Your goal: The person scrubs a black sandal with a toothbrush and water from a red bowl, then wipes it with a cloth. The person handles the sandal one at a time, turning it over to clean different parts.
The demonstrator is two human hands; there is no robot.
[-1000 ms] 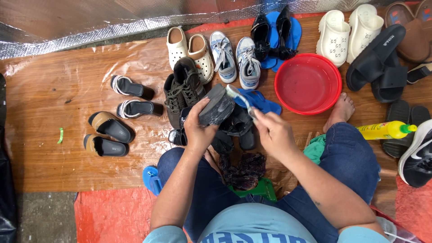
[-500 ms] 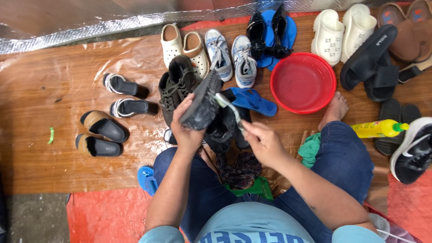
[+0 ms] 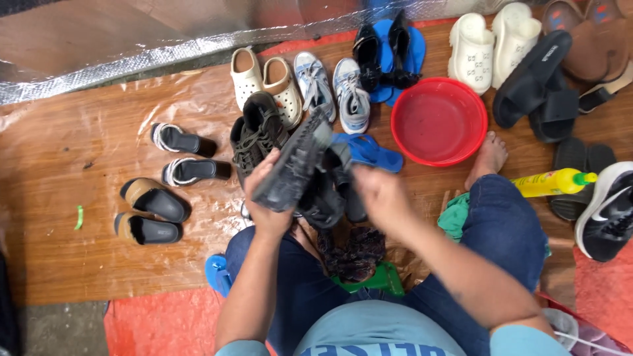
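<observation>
My left hand grips a dark grey shoe and holds it sole up over my lap. My right hand is blurred just right of the shoe, fingers curled; the small light-handled brush it held in the earlier frames is hidden now. Under both hands lies a heap of dark shoes and a blue flip-flop. I sit on a wooden floor covered with clear plastic, knees bent.
A red basin stands right of the heap, with a yellow bottle beside my knee. Pairs lie around: beige clogs, pale sneakers, brown slides, strapped sandals, white clogs, black slides.
My left hand has tipped the dark shoe more upright and shifted it left. My right hand has pulled back from the sole toward me, and the brush is no longer visible.
</observation>
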